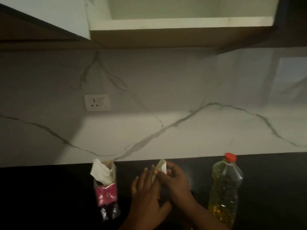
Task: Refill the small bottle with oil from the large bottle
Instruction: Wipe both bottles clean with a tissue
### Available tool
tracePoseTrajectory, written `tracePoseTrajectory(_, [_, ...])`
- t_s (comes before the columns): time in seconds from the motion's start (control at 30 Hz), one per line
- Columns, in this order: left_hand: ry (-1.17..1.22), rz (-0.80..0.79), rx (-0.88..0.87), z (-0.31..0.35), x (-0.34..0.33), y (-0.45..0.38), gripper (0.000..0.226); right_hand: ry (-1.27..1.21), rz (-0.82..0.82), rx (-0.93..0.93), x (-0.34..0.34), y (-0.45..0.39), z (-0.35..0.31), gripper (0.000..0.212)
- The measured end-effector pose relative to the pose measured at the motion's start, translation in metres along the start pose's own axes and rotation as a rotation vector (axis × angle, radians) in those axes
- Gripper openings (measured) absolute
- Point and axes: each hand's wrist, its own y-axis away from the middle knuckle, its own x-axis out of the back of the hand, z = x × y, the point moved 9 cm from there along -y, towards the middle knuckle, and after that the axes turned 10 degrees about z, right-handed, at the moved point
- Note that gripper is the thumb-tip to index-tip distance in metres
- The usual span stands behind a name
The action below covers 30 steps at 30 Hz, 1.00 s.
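Note:
The large clear bottle [224,188] with a red cap stands upright on the dark counter at the right, holding yellow oil. To the left stands the small clear bottle [107,196] with a pink label; white paper [101,171] sticks out of its top. Between the two bottles, my hands meet above the counter around a folded pale sheet of paper [160,166]. My right hand [176,180] pinches its upper part. The stretched fingers of my left hand [146,195] press along its left side. The lower part of the sheet is hidden behind my fingers.
A white marble backsplash [166,122] rises behind the black counter [49,196], with a wall socket [97,102] at the left. Overhead cabinets [166,35] hang above.

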Motion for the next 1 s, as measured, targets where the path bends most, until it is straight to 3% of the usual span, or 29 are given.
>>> tracePoseTrajectory(0.07, [0.057, 0.058, -0.085, 0.029, -0.008, 0.006, 0.089, 0.050, -0.039, 0.007, 0.029, 0.007, -0.006, 0.009])
tracePoseTrajectory(0.17, [0.237, 0.232, -0.151, 0.049, -0.011, 0.017, 0.079, 0.100, 0.025, 0.036, 0.085, 0.016, -0.018, 0.014])
tracePoseTrajectory(0.27, [0.329, 0.328, -0.072, 0.047, -0.014, 0.019, 0.080, 0.186, 0.053, 0.093, 0.137, 0.027, -0.023, 0.018])
tracePoseTrajectory(0.33, [0.315, 0.266, -0.016, 0.052, -0.024, 0.016, 0.087, 0.266, 0.079, 0.111, 0.173, 0.034, -0.015, 0.024])
tracePoseTrajectory(0.43, [0.274, 0.026, 0.071, 0.061, -0.051, 0.018, 0.104, 0.337, 0.079, 0.058, 0.203, 0.043, 0.010, 0.032])
tracePoseTrajectory(0.5, [0.292, -0.063, 0.139, 0.063, -0.065, 0.022, 0.102, 0.374, 0.053, 0.028, 0.210, 0.046, 0.030, 0.037])
tracePoseTrajectory(0.6, [0.346, -0.114, 0.245, 0.058, -0.079, 0.026, 0.096, 0.435, -0.005, -0.028, 0.204, 0.048, 0.054, 0.037])
tracePoseTrajectory(0.77, [0.516, -0.156, 0.362, 0.041, -0.090, 0.018, 0.105, 0.401, -0.022, 0.004, 0.177, 0.046, 0.063, 0.022])
tracePoseTrajectory(0.9, [0.544, -0.239, 0.350, 0.032, -0.103, 0.009, 0.110, 0.434, 0.011, 0.050, 0.153, 0.031, 0.069, 0.027])
tracePoseTrajectory(1.0, [0.503, -0.249, 0.268, 0.023, -0.104, 0.002, 0.092, 0.368, 0.066, 0.086, 0.137, 0.024, 0.068, 0.025])
